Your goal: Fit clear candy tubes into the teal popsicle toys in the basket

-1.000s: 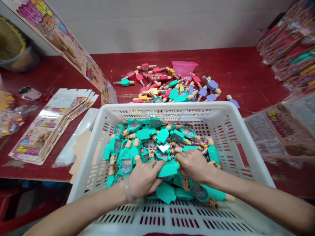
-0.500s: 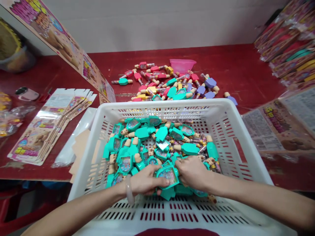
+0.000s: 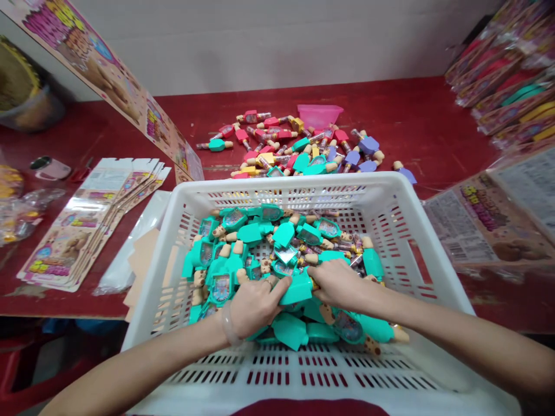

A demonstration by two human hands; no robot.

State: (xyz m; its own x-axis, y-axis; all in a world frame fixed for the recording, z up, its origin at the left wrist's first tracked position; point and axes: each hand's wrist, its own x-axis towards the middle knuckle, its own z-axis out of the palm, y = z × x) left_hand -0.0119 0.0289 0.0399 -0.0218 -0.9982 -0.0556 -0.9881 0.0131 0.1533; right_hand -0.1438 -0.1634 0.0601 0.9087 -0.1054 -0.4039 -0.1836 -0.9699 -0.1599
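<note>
A white slotted plastic basket (image 3: 286, 184) fills the middle of the view, with many teal plastic toys inside. These have cookie-patterned or beige knob ends, and some show a clear window. Just above the pile, my left hand (image 3: 255, 305) grips the left end of one teal toy (image 3: 298, 290), its thumb along the side. My right hand (image 3: 340, 283) is closed on the same toy's other end, where a small yellow part shows at the fingers. Most fingertips of both hands are hidden.
Red, teal, yellow and purple toys (image 3: 277, 136) lie behind the basket near a pink tray (image 3: 319, 115) on the red table (image 3: 416, 110). Printed cards (image 3: 73, 231) and a tall printed panel (image 3: 130, 92) stand left. Packed toys (image 3: 511, 81) are stacked right.
The held toy has turned from its windowed face to a plain teal side. My left hand has shifted slightly, and another teal toy now lies at the pile's lower right.
</note>
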